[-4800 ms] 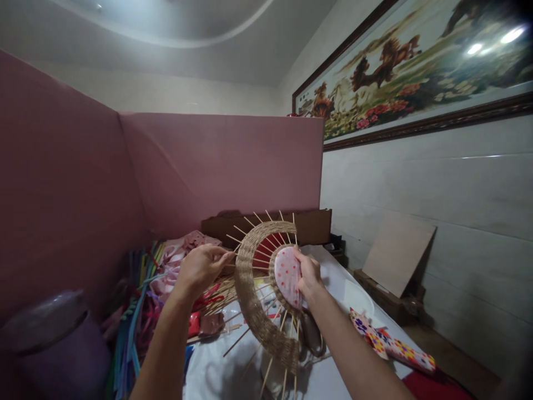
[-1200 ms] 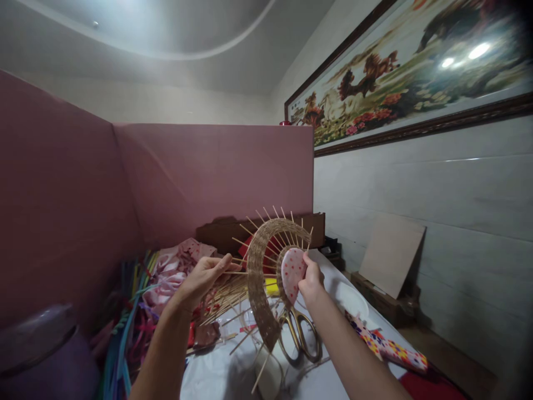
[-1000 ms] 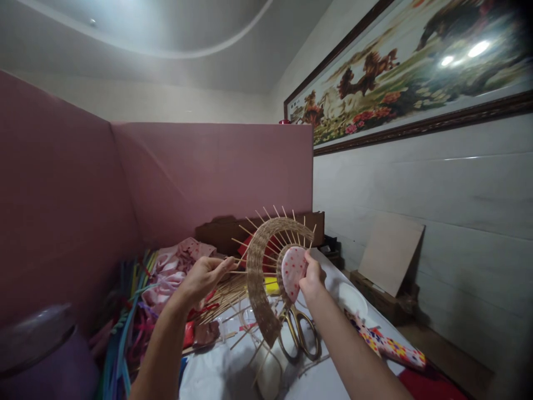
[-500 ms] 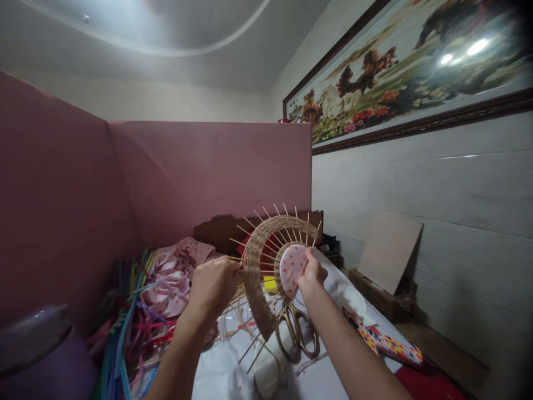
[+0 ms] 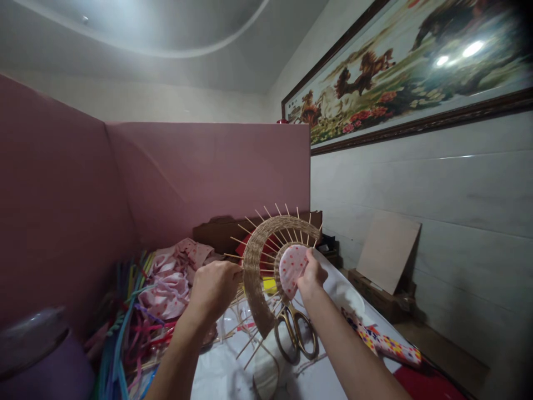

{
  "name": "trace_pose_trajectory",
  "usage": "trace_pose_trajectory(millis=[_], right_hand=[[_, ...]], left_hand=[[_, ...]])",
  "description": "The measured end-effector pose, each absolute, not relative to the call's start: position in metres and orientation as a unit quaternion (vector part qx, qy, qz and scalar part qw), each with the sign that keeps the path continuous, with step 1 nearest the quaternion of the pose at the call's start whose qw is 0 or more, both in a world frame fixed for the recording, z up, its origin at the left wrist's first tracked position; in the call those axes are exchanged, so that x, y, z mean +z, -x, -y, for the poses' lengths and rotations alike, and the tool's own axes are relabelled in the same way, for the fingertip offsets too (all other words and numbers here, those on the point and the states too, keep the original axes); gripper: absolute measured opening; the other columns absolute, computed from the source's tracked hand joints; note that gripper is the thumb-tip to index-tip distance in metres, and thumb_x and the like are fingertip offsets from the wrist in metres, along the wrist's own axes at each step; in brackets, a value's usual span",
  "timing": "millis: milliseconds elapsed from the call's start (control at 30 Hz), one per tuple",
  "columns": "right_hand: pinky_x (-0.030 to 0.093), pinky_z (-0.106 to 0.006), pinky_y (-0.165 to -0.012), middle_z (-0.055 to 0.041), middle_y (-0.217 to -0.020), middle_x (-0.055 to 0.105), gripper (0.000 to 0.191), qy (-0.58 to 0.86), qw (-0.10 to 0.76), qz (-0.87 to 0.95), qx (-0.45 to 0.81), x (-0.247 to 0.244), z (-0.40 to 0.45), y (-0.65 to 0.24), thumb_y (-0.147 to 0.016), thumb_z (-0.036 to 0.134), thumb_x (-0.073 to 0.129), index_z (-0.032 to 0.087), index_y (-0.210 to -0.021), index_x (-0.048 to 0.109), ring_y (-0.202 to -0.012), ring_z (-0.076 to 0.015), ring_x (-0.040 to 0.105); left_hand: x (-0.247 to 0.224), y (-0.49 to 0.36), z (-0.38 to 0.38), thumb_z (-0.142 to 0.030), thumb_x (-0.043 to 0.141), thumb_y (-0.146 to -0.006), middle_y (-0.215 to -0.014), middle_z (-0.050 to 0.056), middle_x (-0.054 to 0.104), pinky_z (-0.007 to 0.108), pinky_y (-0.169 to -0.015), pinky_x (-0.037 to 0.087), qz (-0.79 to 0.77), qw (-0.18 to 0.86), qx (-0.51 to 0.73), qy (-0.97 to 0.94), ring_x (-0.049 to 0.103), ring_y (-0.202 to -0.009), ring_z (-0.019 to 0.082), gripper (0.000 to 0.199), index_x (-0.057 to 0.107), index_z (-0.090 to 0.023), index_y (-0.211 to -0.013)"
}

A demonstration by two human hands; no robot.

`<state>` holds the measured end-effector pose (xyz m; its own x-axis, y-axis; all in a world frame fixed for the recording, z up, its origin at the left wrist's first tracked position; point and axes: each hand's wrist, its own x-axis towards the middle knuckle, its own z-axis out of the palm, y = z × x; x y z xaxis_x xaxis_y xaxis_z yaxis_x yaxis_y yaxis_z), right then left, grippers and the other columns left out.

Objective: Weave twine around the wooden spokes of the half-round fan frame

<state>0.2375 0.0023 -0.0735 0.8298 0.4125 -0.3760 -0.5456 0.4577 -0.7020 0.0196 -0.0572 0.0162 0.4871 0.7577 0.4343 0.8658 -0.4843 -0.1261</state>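
A curved woven band (image 5: 255, 278) with thin sticks spreading out like rays is held up in front of me. At its inner side sits a smaller woven arc with a pink dotted fabric pad (image 5: 292, 268). My right hand (image 5: 312, 273) pinches the pad's right edge, thumb on the fabric. My left hand (image 5: 216, 286) is closed at the band's left outer edge, around a stick there; its fingertips are partly hidden. Scissors with bronze handles (image 5: 297, 336) lie just below the woven piece, blades hidden.
Pink fabric (image 5: 169, 283) and colourful strips (image 5: 120, 333) lie at the left, by a purple container (image 5: 45, 355). Loose sticks lie on the white table (image 5: 212, 372). A floral-patterned object (image 5: 391, 345) is at the right. A pink partition (image 5: 216, 166) stands behind.
My left hand has shifted slightly along the band's left edge, and a stick above it now shows further out. My right hand keeps its hold on the pad.
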Motion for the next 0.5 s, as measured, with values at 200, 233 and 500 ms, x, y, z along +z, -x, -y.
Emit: trace_pose_trajectory(millis=[200, 233, 500], right_hand=[[0.051, -0.027, -0.053, -0.0044, -0.071, 0.062, 0.033, 0.444, 0.847, -0.080, 0.280, -0.073, -0.001, -0.239, -0.058, 0.039, 0.071, 0.016, -0.071, 0.052, -0.072, -0.0194, 0.060], [0.051, -0.027, -0.053, -0.0043, -0.070, 0.062, 0.032, 0.444, 0.847, -0.080, 0.282, -0.073, -0.001, -0.240, -0.059, 0.040, 0.071, 0.016, -0.072, 0.052, -0.072, -0.0194, 0.060], [0.050, -0.027, -0.052, -0.0024, -0.062, 0.060, 0.030, 0.425, 0.847, -0.018, 0.319, -0.082, -0.006, -0.247, -0.066, 0.040, 0.064, 0.016, -0.079, 0.052, -0.067, -0.0192, 0.060]], left_hand=[[0.015, -0.016, 0.054, -0.025, 0.044, -0.080, -0.081, 0.003, 0.071, 0.027, -0.057, 0.033, 0.476, 0.148, -0.170, 0.850, 0.063, -0.076, 0.021, 0.027, 0.070, -0.032, -0.084], [0.015, -0.015, 0.053, -0.027, 0.044, -0.080, -0.082, 0.002, 0.071, 0.026, -0.058, 0.033, 0.478, 0.143, -0.173, 0.849, 0.063, -0.077, 0.021, 0.028, 0.070, -0.034, -0.087], [0.019, -0.001, 0.050, -0.051, 0.043, -0.080, -0.072, 0.003, 0.062, 0.025, -0.053, 0.028, 0.474, 0.121, -0.209, 0.846, 0.056, -0.065, 0.016, 0.032, 0.071, -0.037, -0.085]])
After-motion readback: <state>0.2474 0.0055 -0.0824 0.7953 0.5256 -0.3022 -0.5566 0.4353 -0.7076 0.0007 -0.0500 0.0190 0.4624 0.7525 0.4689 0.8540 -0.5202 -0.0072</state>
